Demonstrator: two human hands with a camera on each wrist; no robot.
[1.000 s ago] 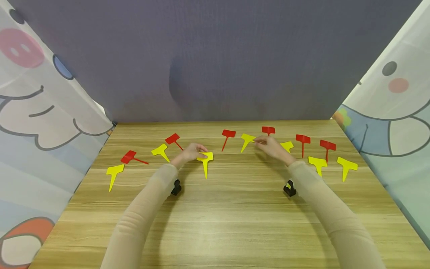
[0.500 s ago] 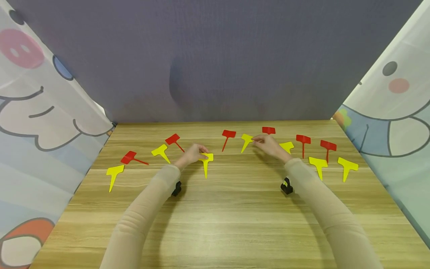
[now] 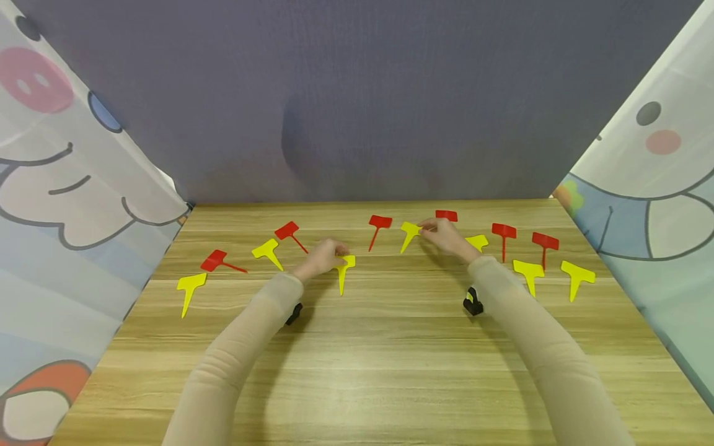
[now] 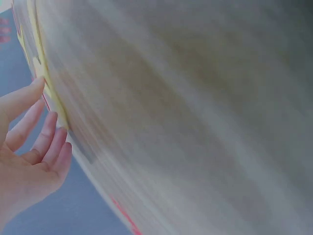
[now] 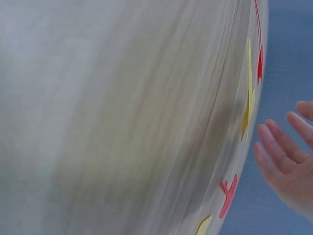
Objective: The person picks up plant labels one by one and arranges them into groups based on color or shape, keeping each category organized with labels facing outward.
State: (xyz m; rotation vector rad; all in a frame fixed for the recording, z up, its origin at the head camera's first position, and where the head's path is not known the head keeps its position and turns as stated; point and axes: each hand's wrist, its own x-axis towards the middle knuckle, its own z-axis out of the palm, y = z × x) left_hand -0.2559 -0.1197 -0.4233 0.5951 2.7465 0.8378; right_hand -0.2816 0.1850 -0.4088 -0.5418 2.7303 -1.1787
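My left hand (image 3: 322, 258) is at the head of a yellow T-shaped plant label (image 3: 343, 275) lying on the table; its thumb overlaps the label's left corner. In the left wrist view the fingers (image 4: 45, 134) are loosely extended, and the thumb tip meets the yellow strip. My right hand (image 3: 445, 236) is at the right corner of another yellow plant label (image 3: 409, 234), thumb and forefinger apart. The right wrist view shows its fingers (image 5: 276, 147) spread and holding nothing. Between the two yellow labels lies a red plant label (image 3: 380, 223).
Several red and yellow labels lie to the left, including a yellow label (image 3: 191, 284) and a red label (image 3: 214, 260). More lie to the right, such as a yellow label (image 3: 577, 272) and a red label (image 3: 504, 231). A grey panel (image 3: 362, 99) rises behind the wooden table (image 3: 362, 371).
The left hand has shifted slightly right, covering more of its label, which has turned a little. The right hand has edged left and up, its fingers parting; its label stays put.
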